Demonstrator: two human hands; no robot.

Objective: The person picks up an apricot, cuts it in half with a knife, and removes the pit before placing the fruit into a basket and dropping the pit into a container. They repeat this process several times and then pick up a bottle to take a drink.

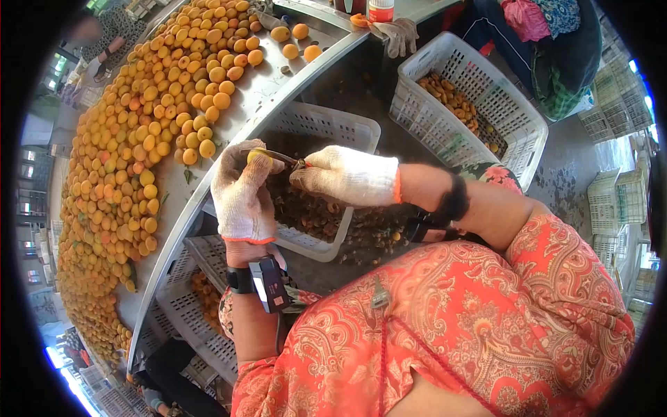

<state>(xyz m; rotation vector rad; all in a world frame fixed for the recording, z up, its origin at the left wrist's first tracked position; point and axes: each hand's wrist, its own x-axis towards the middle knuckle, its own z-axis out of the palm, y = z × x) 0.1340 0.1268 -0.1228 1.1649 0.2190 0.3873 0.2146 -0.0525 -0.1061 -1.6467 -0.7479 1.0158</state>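
Observation:
My left hand (244, 184), in a white knit glove with stained fingers, is closed round an apricot (258, 153); only a yellow patch of the fruit shows between thumb and fingers. My right hand (337, 174), gloved likewise, grips a small knife (283, 157). Its thin blade reaches left to the apricot and appears to touch it. The knife's handle is mostly hidden in my right fingers. Below both hands sits a white plastic crate (340, 233) holding dark brown scraps.
Many apricots (118, 167) cover the metal table (240, 115) to the left, its raised rim beside my left hand. Another crate (514, 115) at right holds cut apricots. More crates (201, 267) stand under the table. A grey glove (399, 35) hangs at the far edge. People sit nearby.

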